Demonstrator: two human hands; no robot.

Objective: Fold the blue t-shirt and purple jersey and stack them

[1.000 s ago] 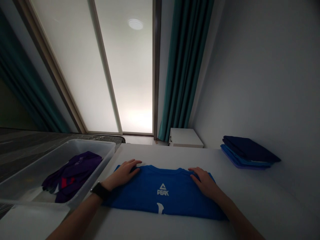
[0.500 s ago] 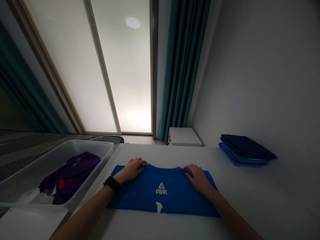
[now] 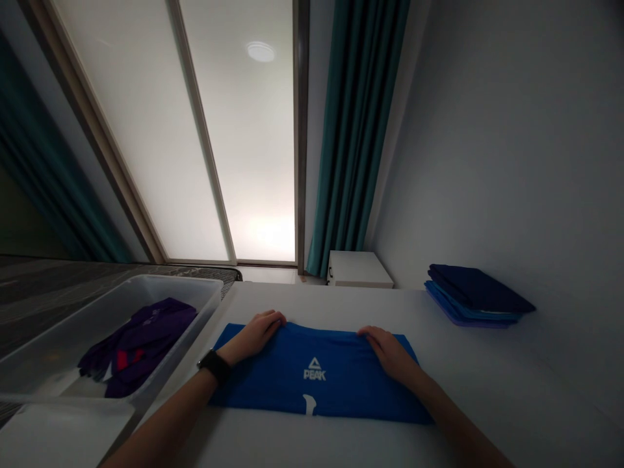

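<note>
Left of the blue PEAK T-shirt (image 3: 316, 383), a clear plastic bin (image 3: 205, 289) holds crumpled purple garments (image 3: 146, 331) with a red patch. The frame edge cuts off the bin's left end, and dim light hides the cloth's detail. The shirt lies folded flat on the white worktop (image 3: 463, 390). The left hand (image 3: 253, 335) and right hand (image 3: 390, 354) rest palm-down with fingers loosely open on the shirt's far edge, set apart, gripping nothing. A stack of folded clothes (image 3: 478, 299) sits well right of the shirt.
</note>
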